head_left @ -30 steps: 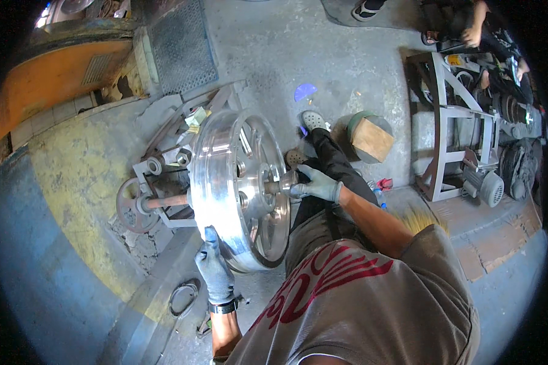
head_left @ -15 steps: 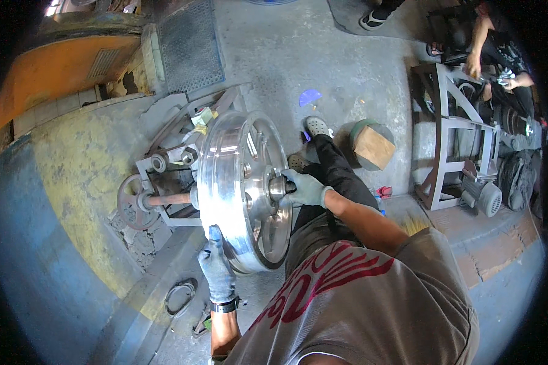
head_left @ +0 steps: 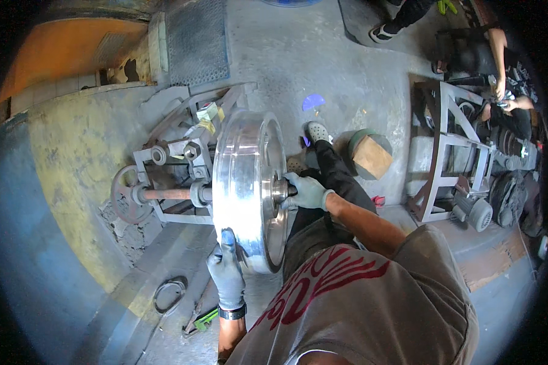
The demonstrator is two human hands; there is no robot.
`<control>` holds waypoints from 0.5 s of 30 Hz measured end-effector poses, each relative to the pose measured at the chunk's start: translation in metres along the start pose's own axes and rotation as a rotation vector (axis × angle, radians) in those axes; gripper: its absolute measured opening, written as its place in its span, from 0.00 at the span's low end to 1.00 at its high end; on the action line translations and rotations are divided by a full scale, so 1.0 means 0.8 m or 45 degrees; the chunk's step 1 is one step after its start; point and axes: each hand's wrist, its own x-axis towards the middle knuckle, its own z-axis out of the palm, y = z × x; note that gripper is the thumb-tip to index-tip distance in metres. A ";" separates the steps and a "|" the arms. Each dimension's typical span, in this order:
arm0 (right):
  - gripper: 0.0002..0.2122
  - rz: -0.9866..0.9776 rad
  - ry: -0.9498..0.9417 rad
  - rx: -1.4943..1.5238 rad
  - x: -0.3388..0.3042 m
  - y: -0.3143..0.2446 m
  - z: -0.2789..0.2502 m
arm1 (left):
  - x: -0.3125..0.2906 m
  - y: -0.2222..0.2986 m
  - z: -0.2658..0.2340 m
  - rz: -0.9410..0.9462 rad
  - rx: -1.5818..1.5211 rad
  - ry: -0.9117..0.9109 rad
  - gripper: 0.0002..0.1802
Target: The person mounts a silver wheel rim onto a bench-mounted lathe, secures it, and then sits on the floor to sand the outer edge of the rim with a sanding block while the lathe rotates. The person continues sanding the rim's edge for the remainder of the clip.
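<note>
A shiny metal wheel rim (head_left: 240, 182) stands upright on a horizontal shaft (head_left: 164, 194), seen mostly edge-on. My left hand (head_left: 227, 277), in a grey glove with blue fingertips, is closed against the lower outer face of the rim, with one digit pointing up along it. Part of its grip is hidden. My gloved right hand (head_left: 310, 191) wraps round the dark end of the shaft, beside a metal cone (head_left: 279, 190) at the rim's hub. Left of the rim, the shaft runs through a bearing (head_left: 199, 193) to a handwheel (head_left: 131, 194).
A metal stand (head_left: 176, 216) carries the shaft, with a small box (head_left: 207, 111) on top. Right of my legs stands a round block (head_left: 371, 155) with cardboard on it. Further right are another frame (head_left: 442, 146), a motor (head_left: 474, 211) and a co-worker's hands (head_left: 506, 100). Green-handled tool (head_left: 202, 322) lies below.
The rim now looks more edge-on, and more shaft shows between it and the bearing. Both my hands keep their places on rim and shaft end. The co-worker's hands have come together.
</note>
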 end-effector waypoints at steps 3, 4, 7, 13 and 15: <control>0.50 0.055 -0.101 -0.110 0.006 -0.002 -0.008 | -0.001 0.003 0.004 0.027 -0.010 -0.010 0.24; 0.48 0.028 -0.102 -0.141 0.007 -0.003 -0.011 | 0.000 0.006 0.006 0.054 -0.028 -0.021 0.23; 0.46 -0.002 -0.126 -0.125 0.014 -0.009 -0.016 | 0.005 0.020 0.008 0.063 0.023 -0.061 0.26; 0.47 0.008 -0.164 -0.300 0.012 -0.016 -0.010 | -0.004 0.040 0.009 0.057 -0.045 -0.101 0.23; 0.48 -0.013 -0.161 -0.289 0.008 -0.018 -0.013 | -0.004 0.038 0.010 0.043 -0.047 -0.107 0.22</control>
